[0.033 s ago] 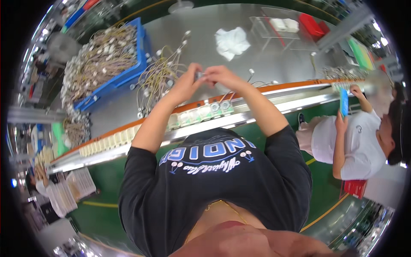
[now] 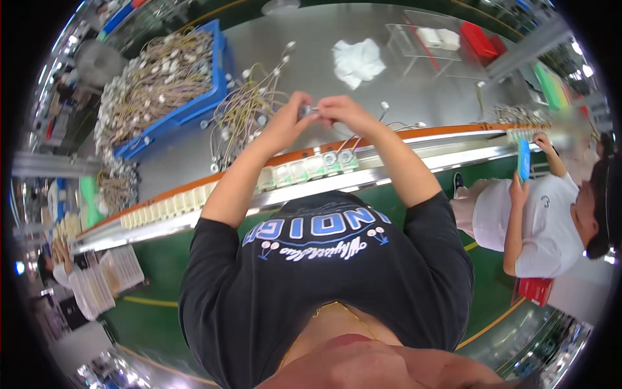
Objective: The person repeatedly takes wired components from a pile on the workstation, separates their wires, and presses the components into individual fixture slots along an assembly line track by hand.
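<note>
My left hand [image 2: 285, 129] is closed around a small grey part [image 2: 305, 111], held just above the far side of the orange-edged rail. My right hand [image 2: 348, 114] pinches at that part's right end, its fingertips close to those of the left. What exactly the right fingers grip is hidden by them. Just below the right hand, thin wires run down to two round grey pieces [image 2: 339, 157] seated in pale holders on the rail. A loose bundle of yellow and grey wires with white connectors [image 2: 243, 110] lies on the metal table beside my left hand.
A blue bin [image 2: 217, 71] heaped with wire harnesses stands at the left. A crumpled white cloth [image 2: 358, 63], a clear stand [image 2: 424, 55] and a red tray [image 2: 478, 42] are farther back. Pale holders [image 2: 172, 204] line the rail. At the right, a person [image 2: 544, 214] holds a blue object.
The whole view has shifted slightly. My fingertips have parted a little, showing more of the grey part between them.
</note>
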`<move>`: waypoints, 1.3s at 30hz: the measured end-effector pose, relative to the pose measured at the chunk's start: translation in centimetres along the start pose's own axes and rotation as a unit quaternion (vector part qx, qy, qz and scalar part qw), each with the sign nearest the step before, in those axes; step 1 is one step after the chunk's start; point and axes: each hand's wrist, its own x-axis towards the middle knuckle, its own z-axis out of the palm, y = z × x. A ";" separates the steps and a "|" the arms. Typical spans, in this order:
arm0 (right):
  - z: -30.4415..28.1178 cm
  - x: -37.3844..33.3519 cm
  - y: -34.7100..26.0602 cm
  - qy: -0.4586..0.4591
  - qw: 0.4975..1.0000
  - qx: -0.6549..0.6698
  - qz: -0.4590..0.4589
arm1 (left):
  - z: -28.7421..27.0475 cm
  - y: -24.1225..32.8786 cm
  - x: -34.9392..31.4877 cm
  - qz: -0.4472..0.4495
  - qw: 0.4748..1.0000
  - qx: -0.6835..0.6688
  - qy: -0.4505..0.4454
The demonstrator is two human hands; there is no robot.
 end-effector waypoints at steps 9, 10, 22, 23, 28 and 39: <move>2.0 -0.7 1.1 0.073 0.979 -0.187 -0.020 | 1.5 0.1 -2.7 -0.047 0.999 0.010 0.023; 2.5 -0.9 1.2 0.099 0.959 -0.263 0.030 | 1.6 0.0 -3.0 -0.034 0.999 0.011 0.038; 4.5 -3.1 -0.1 0.006 0.826 -0.519 -0.220 | 1.6 0.5 -4.6 -0.023 0.998 -0.042 -0.039; 4.3 -3.1 -0.1 0.007 0.827 -0.519 -0.216 | 1.5 0.4 -4.9 -0.021 0.998 -0.045 -0.042; 4.5 -3.8 -0.1 -0.069 0.872 -0.471 -0.114 | 1.8 -0.4 -6.7 0.049 0.990 0.119 -0.060; 5.8 -4.2 1.5 -0.105 0.810 -0.563 -0.127 | 2.6 -1.1 -7.4 0.036 0.990 0.124 -0.055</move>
